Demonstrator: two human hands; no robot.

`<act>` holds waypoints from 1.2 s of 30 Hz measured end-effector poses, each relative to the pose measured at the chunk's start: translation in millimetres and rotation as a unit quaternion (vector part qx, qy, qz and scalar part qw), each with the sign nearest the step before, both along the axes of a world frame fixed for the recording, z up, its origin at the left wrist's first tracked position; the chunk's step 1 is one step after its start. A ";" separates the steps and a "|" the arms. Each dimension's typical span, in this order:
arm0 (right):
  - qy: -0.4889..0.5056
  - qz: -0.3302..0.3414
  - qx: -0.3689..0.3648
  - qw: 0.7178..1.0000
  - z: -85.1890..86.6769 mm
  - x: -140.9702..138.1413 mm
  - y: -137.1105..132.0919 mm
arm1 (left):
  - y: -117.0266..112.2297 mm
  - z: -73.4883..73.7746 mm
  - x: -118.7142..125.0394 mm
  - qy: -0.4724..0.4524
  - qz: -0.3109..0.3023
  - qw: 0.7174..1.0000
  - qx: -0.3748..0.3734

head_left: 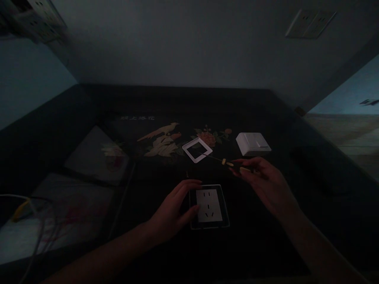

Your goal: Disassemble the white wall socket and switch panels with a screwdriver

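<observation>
A white wall socket [211,216] with a dark surround lies face up on the dark table. My left hand [174,211] grips its left side, thumb on the face and fingers at the top edge. In my right hand [266,179] is a screwdriver [227,163] with a yellow and dark handle, held clear of the socket. Its thin shaft points left, over a white square cover frame [188,155] lying turned like a diamond. A tiny screw-like piece [187,174] lies above my left fingers.
A white box-shaped cover [253,142] sits to the right on the table. Bird and flower pictures [161,146] decorate the tabletop [154,177]. Loose cables [38,221] hang at the left. Wall sockets [310,24] are on the wall behind. The light is dim.
</observation>
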State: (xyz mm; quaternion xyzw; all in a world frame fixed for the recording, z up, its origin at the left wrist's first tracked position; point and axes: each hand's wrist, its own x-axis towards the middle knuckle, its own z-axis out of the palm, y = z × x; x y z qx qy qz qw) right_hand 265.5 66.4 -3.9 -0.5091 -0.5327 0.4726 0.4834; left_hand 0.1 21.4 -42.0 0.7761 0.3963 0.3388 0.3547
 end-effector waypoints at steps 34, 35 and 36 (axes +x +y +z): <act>-0.343 0.178 0.198 0.901 -40.8 -34.8 20.0 | 71.3 5.3 -37.7 0.322 -0.088 0.887 0.320; -0.346 0.172 0.201 0.900 -38.8 -33.9 20.0 | 71.3 5.0 -37.2 0.320 -0.083 0.888 0.319; -0.349 0.165 0.205 0.899 -36.4 -32.7 19.9 | 71.2 4.7 -36.7 0.317 -0.078 0.891 0.317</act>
